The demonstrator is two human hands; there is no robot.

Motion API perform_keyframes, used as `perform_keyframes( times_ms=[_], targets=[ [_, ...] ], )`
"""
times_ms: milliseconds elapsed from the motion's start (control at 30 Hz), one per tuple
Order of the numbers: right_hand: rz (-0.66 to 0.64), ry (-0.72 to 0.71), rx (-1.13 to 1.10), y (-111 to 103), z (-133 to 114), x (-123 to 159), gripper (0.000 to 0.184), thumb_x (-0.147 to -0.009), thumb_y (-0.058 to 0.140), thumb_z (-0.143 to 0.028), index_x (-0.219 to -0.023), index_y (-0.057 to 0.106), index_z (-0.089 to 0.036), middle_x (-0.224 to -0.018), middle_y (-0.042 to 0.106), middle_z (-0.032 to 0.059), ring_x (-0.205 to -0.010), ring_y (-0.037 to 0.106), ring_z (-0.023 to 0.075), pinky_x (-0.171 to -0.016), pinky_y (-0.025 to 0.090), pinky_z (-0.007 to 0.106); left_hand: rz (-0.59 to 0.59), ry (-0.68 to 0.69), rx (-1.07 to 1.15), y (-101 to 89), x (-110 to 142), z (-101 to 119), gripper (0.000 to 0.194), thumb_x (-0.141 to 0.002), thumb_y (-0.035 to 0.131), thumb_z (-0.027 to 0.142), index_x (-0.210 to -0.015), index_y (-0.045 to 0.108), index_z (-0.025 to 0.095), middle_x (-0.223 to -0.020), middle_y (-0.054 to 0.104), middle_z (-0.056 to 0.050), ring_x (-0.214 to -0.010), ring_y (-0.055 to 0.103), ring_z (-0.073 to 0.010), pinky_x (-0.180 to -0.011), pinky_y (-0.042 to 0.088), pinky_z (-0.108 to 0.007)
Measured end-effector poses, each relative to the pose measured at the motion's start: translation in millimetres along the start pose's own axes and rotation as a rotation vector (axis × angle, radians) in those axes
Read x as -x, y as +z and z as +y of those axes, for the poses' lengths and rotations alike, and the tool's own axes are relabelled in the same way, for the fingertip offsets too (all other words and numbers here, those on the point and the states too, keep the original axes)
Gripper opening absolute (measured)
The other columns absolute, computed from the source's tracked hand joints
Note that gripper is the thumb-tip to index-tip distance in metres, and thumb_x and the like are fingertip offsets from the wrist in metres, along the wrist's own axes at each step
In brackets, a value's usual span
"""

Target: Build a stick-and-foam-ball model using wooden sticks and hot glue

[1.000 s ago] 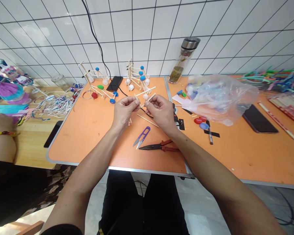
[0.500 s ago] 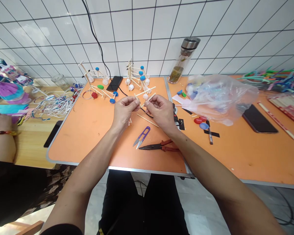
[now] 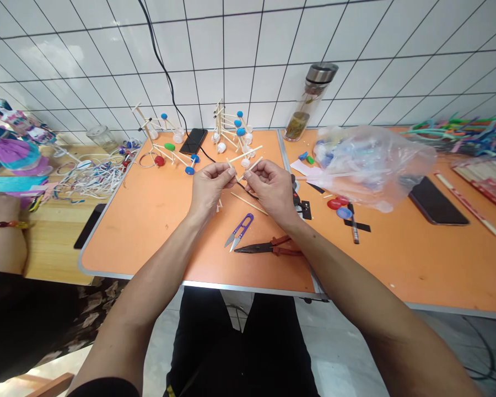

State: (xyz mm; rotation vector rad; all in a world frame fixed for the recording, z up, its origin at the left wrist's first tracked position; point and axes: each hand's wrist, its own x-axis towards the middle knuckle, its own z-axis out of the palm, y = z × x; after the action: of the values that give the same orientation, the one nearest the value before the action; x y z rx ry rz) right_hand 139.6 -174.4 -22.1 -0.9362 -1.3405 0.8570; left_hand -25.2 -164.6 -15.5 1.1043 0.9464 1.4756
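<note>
My left hand (image 3: 209,187) and my right hand (image 3: 273,188) are raised together over the orange table (image 3: 149,220), fingertips almost touching. Both pinch thin wooden sticks (image 3: 251,165) that cross between them and point up to the right. Another loose stick (image 3: 250,204) lies on the table under my right hand. Purple thread snips (image 3: 240,230) and red-handled pliers (image 3: 270,248) lie just in front of my hands.
Two stick-and-bottle-cap models (image 3: 167,146) (image 3: 231,132) stand at the back with a black phone (image 3: 193,141) on a cable. A glass bottle (image 3: 310,102), a clear plastic bag (image 3: 367,162), loose caps (image 3: 339,207) and another phone (image 3: 438,201) sit right. Another person's arm (image 3: 2,237) rests at left.
</note>
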Motion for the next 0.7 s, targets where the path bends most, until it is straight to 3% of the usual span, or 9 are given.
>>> perform_keyframes(
  times_ms=[700],
  targets=[
    [-0.007, 0.008, -0.025, -0.7, -2.5, -0.1, 0.039, -0.091, 0.088, -0.056, -0.082, 0.068, -0.024, -0.075, 0.071, -0.0028, -0.059, 0.062, 0.0104, -0.061, 0.058, 0.025, -0.003, -0.001, -0.006, 0.3, 1.0, 2.1, 0.045, -0.065, 0.106, 0.050, -0.083, 0.081, 0.018, -0.073, 0.076, -0.002, -0.067, 0.070, -0.0116, -0.071, 0.061, -0.026]
  ],
)
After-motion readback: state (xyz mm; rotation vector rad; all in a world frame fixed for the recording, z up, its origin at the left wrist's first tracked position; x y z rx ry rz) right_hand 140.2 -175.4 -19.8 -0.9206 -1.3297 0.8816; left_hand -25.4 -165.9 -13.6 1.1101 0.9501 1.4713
